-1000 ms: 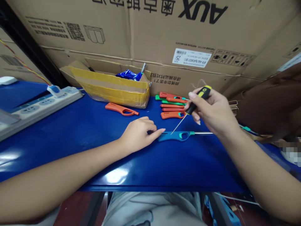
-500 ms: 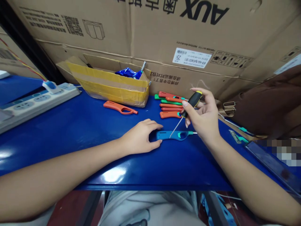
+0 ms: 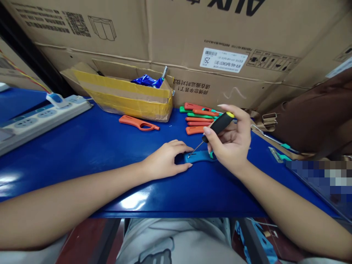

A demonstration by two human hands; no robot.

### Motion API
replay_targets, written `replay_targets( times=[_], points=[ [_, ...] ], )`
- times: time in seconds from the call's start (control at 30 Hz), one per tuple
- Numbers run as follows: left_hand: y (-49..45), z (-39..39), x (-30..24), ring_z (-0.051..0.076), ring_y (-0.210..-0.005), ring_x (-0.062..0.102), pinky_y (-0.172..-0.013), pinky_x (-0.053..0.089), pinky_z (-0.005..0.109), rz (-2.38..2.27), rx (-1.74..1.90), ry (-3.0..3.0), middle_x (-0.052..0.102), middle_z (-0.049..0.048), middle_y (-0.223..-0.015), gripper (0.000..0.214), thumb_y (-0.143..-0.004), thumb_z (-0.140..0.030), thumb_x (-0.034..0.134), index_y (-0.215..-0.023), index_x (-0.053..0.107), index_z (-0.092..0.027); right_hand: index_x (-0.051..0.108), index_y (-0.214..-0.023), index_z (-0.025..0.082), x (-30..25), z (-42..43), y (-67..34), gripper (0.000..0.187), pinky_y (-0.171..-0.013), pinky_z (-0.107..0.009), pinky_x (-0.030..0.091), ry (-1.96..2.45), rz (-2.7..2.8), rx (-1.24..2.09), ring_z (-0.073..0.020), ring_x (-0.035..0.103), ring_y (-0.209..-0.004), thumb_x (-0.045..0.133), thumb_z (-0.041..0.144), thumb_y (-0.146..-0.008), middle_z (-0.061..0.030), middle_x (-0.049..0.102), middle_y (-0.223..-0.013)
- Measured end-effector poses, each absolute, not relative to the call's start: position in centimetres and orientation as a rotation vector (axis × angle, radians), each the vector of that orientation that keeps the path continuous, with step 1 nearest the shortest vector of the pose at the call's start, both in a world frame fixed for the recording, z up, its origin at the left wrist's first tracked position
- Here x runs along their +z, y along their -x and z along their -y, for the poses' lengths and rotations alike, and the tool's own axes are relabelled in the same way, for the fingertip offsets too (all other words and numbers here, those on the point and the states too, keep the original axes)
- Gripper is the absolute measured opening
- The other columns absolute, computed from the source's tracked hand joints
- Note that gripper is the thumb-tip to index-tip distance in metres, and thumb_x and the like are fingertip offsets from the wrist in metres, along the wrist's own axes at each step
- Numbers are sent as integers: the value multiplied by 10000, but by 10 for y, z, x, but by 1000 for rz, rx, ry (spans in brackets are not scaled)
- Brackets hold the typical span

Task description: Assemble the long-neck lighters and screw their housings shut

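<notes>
A blue long-nosed lighter [image 3: 198, 156] lies flat on the blue table [image 3: 90, 154]. My left hand [image 3: 166, 160] pinches its handle end between thumb and fingers, holding it down. My right hand [image 3: 230, 141] is closed round a small screwdriver [image 3: 217, 125] with a black and yellow handle. Its thin shaft slants down to the left, with the tip on the lighter's body near my left fingertips. My right hand covers the lighter's green trigger and nozzle.
A pile of orange and green lighters [image 3: 199, 119] lies behind my right hand. A lone orange lighter [image 3: 138, 123] sits by a taped cardboard box [image 3: 123, 96]. A white power strip [image 3: 38, 118] lies at the left. Large cartons [image 3: 178, 40] wall the back.
My right hand has moved left and down with the screwdriver, and its tip has shifted toward the lighter's handle end. My left hand has closed from a light touch to a pinch.
</notes>
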State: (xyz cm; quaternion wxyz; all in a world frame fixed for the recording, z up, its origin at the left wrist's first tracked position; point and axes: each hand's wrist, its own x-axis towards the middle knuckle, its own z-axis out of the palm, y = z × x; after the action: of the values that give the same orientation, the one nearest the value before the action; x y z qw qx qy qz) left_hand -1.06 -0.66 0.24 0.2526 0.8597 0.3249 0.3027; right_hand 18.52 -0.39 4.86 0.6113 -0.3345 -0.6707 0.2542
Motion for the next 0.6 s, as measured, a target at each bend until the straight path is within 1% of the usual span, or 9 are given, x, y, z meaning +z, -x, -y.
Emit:
replay_targets(
  times=[0.1,0.23,0.37,0.43,0.6],
  points=[
    [11,7,2,235,-1097,662,-1002,533,391,-883,820,-2340,734,84,-1132,342,-865,-263,749,-1189,692,-169,504,-1240,328,48,4,-185,575,-559,-298,653,779,1548,595,-233,781,-835,853,379,-786,-64,727,-1125],
    [10,6,1,234,-1087,663,-995,535,395,-886,817,-2345,733,81,-1130,339,-868,-265,751,-1188,693,-169,517,-1234,335,47,4,-186,548,-544,-290,646,749,1565,581,-219,780,-802,846,364,-796,-57,730,-1130],
    [10,6,1,235,-1093,662,-995,537,394,-884,829,-2349,730,84,-1139,354,-867,-259,750,-1203,690,-165,545,-1224,339,46,4,-186,536,-572,-288,656,711,1581,534,-254,773,-963,855,323,-787,-74,689,-1254],
    [10,6,1,235,-1093,663,-994,537,391,-885,829,-2350,730,84,-1138,351,-867,-263,750,-1200,691,-169,543,-1233,342,46,4,-187,543,-585,-297,663,729,1587,532,-268,766,-1000,853,324,-788,-79,683,-1273],
    [10,6,2,237,-1091,666,-989,539,390,-882,835,-2346,731,87,-1135,352,-866,-267,749,-1198,692,-168,534,-1259,355,44,4,-188,558,-578,-298,657,713,1620,542,-243,779,-904,847,326,-798,-59,726,-1175]
  ],
)
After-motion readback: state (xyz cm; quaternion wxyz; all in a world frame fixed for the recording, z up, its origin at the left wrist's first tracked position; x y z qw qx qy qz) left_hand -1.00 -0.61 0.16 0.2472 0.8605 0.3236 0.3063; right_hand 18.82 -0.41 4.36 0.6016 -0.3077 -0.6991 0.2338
